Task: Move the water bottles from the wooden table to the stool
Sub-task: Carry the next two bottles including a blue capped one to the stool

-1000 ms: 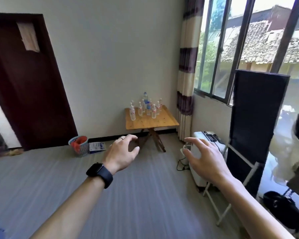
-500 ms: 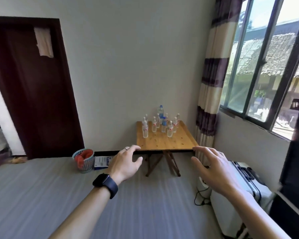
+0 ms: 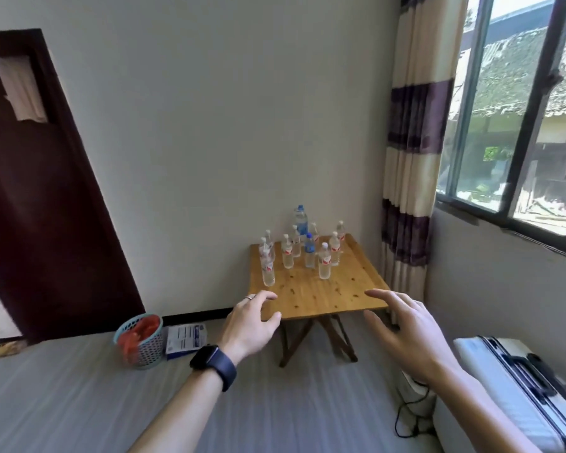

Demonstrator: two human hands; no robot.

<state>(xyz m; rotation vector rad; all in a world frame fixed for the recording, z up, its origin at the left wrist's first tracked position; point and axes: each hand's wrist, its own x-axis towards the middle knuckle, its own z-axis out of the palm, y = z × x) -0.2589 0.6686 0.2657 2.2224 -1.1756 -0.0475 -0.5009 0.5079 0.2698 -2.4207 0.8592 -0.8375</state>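
Wooden table [image 3: 324, 295] looks nearer vs 1 s ago, so I'm closing in; nothing moved yet. Water bottles [image 3: 324, 264] stand on table's far half. Left hand [image 3: 252, 328] & right hand [image 3: 406, 335] are before table's near edge, fingers spread, empty. Stool not in view.

Labels on the water bottles [image 3: 309, 253] are too small to read

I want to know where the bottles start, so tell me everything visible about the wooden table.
The wooden table is small and squarish: a light, knotty plank top, a raised lip on its right edge, dark crossed legs. It stands level on the grey floor in the corner, by the white wall and striped curtain. Upright water bottles cluster on its back half. The left hand and right hand hover open before it, not touching.
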